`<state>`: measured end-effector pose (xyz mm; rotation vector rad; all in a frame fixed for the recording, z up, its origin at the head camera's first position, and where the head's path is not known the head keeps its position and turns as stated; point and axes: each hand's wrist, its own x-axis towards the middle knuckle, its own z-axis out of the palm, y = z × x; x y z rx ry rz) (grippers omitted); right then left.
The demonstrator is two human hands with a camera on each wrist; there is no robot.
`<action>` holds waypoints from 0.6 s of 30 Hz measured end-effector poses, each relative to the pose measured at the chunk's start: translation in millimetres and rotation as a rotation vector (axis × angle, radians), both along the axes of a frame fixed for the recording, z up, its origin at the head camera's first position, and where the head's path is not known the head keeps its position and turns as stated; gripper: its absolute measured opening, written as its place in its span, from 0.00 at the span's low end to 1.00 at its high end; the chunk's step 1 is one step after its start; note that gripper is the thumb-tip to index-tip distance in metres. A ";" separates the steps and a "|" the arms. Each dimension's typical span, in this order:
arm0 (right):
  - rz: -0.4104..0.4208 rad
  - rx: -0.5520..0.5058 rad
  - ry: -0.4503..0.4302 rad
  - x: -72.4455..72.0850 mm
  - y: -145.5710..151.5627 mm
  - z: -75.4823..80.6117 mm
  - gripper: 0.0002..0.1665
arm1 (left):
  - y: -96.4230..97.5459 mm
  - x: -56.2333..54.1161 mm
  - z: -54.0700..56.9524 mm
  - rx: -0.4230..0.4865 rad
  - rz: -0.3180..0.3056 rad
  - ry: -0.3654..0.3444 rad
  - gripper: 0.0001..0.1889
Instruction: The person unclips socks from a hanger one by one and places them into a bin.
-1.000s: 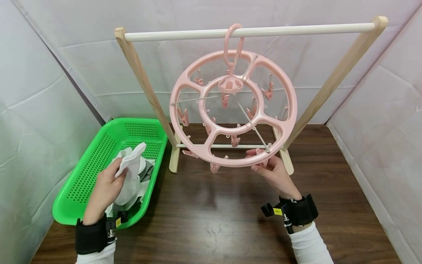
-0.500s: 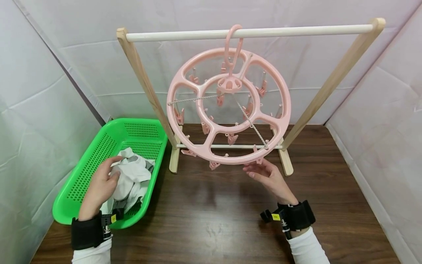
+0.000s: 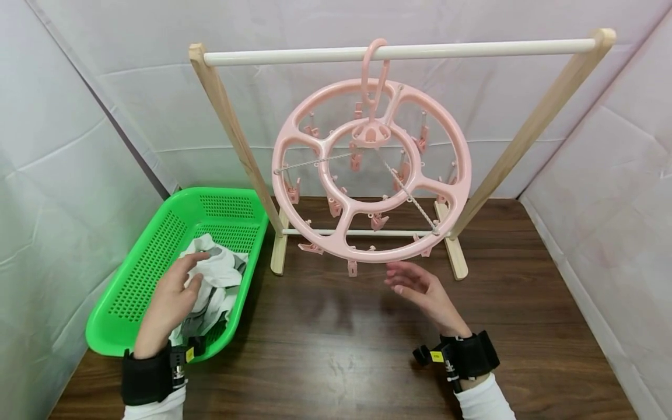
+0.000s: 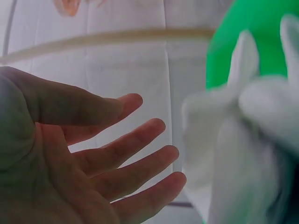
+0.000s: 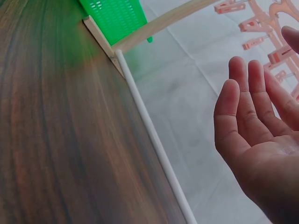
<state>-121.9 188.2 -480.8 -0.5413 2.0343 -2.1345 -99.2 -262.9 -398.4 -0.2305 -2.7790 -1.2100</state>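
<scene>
My left hand [image 3: 170, 294] is over the green basket [image 3: 133, 256], its fingers apart and holding nothing. Beside those fingers lies a heap of white and grey cloth [image 3: 217, 268]; in the left wrist view the white cloth [image 4: 219, 144] sits right of the fingertips. A round pink clip hanger [image 3: 399, 255] hangs by its hook from the white rail, with pink clothespins [image 3: 352, 268] dangling round it. Just below its front rim is my right hand [image 3: 425, 294], also holding nothing. The right wrist view shows that hand [image 5: 261, 126] with loosely bent fingers, near several clothespins [image 5: 282, 55].
The stand has a white top rail [image 3: 472, 51], slanted wooden legs [image 3: 535, 128] and a low white crossbar [image 3: 362, 233]. Its wooden feet [image 3: 457, 256] rest on the dark wooden table [image 3: 336, 361]. White fabric walls [image 3: 619, 192] enclose the back and sides.
A second ago my left hand held up a white cloth; it let go and the cloth dropped onto the heap. My right hand came away from the hanger's rim, and the hanger swung slightly.
</scene>
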 end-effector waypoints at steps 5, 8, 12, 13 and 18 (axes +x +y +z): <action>0.006 0.027 0.031 7.3 2.4 -3.2 0.23 | 23.7 -0.6 -6.6 0.008 -0.029 0.058 0.17; 0.015 0.028 0.046 11.5 1.2 -4.1 0.23 | 36.9 2.1 -10.5 0.022 -0.021 0.066 0.17; 0.046 0.018 0.031 16.8 -1.3 -5.7 0.24 | 49.8 10.5 -17.6 0.034 -0.020 0.106 0.16; 0.050 0.016 0.022 18.3 -2.0 -6.2 0.24 | 52.7 12.9 -19.3 0.037 -0.019 0.121 0.16; 0.063 0.015 -0.021 26.4 -6.0 -9.7 0.24 | 66.9 23.0 -28.4 0.049 -0.023 0.170 0.16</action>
